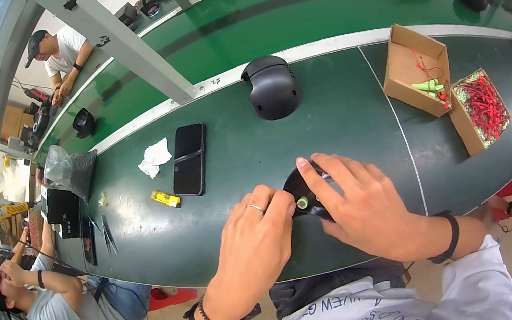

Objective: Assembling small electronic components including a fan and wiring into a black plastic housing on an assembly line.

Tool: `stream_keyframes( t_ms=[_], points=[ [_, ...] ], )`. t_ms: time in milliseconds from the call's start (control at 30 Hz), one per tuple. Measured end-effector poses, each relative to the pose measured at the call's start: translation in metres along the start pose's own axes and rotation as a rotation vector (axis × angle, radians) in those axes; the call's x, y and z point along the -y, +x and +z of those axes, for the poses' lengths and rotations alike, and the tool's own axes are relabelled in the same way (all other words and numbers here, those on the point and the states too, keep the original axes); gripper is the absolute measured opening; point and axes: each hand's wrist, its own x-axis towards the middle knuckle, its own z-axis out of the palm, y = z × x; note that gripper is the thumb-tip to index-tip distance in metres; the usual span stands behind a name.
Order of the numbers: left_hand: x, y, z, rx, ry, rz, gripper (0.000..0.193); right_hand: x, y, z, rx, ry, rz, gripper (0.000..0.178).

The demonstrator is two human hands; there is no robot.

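Note:
Near the front edge of the green bench, a curved black plastic housing (297, 183) is between my two hands. A small round light-green piece (303, 203) shows inside it. My right hand (370, 205) wraps over the housing from the right, fingers bent across its top. My left hand (252, 236) is closed, with thumb and forefinger pressed on the housing's left rim beside the green piece. Whether those fingertips also pinch something small is hidden. Farther back stands a similar black shell (273, 92), apart from my hands.
A black phone (189, 161), a white tissue (154, 158) and a small yellow tool (166, 199) lie left. Tweezers (108, 235) and a bag of small dark parts (74, 171) are farther left. Right stand cardboard boxes (398, 81) with red-wired green parts (483, 109). Co-workers sit at both sides.

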Motion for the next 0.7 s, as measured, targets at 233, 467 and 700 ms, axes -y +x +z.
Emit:
stream_keyframes(
  t_ms=[233,467,700],
  points=[
    [-0.004,-0.004,0.009,-0.048,-0.150,-0.074,0.010,-0.003,0.002,0.001,0.010,0.026,-0.006,0.057],
    [-0.017,-0.020,0.019,-0.087,-0.160,-0.268,0.010,-0.007,0.005,-0.010,0.089,0.163,0.018,0.079],
    [-0.019,-0.022,0.032,-0.074,-0.267,-0.237,0.008,-0.010,0.005,-0.008,0.125,0.161,0.020,0.087]
  ],
)
